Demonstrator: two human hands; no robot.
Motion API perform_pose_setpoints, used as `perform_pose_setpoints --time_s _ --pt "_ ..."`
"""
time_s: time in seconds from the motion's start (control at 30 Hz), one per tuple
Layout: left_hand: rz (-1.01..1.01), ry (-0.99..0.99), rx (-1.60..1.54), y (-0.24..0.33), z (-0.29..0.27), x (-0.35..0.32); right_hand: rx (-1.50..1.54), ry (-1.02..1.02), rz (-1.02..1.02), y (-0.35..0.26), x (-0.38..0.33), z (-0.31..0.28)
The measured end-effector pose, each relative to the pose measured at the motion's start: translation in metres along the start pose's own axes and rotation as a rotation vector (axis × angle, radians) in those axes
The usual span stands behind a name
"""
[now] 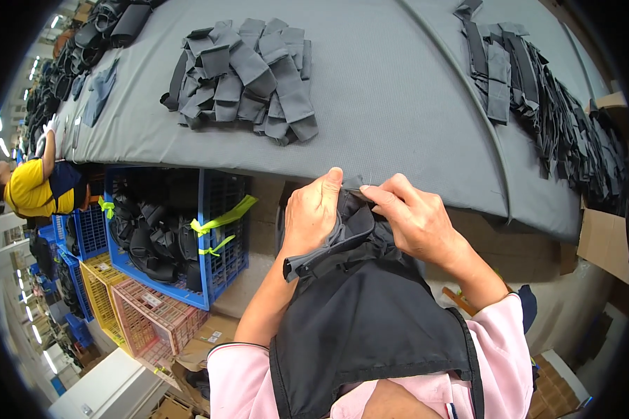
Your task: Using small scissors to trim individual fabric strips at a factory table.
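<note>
In front of my apron, both hands hold a dark grey fabric piece [353,227] with folded layers and edging. My left hand [310,215] is closed on its left side, the thumb pointing up along the upper edge. On the other side my right hand [411,218] pinches the top edge between thumb and fingers. What lies under the fingertips is too small to make out. Just beyond my hands runs the edge of a table covered in grey cloth [377,133]. A heap of grey fabric strips [248,77] lies on it, farther off to the left.
Long dark strips [538,98] are piled at the table's right. A blue crate [204,237] of black pieces stands below the table at left, beside a yellow crate [105,290] and a pink crate [143,314]. A person in yellow [38,185] works at far left. Cardboard [606,241] sits at right.
</note>
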State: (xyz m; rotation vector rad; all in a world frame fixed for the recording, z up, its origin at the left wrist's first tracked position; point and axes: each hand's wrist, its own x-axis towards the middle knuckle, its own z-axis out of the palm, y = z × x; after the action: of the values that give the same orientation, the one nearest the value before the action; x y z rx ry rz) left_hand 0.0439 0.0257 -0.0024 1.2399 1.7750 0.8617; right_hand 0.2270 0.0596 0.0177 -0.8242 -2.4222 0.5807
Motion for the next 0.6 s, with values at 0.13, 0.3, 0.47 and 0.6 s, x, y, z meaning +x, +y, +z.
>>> perform_pose_setpoints --time_s 0.13,0.3,0.47,0.6 --pt "-0.016 0.010 0.027 0.002 -0.001 -0.001 0.097 0.091 0.047 -0.005 -0.003 -0.001" --pt "-0.008 0.028 0.147 0.010 -0.002 -0.002 0.034 0.028 0.043 -0.010 0.001 -0.005" --pt "0.028 0.051 0.188 0.015 -0.002 -0.006 -0.075 -0.036 0.021 -0.014 0.003 -0.006" --pt "0.042 0.044 0.258 0.013 -0.004 -0.008 -0.093 -0.031 0.024 -0.018 0.001 -0.003"
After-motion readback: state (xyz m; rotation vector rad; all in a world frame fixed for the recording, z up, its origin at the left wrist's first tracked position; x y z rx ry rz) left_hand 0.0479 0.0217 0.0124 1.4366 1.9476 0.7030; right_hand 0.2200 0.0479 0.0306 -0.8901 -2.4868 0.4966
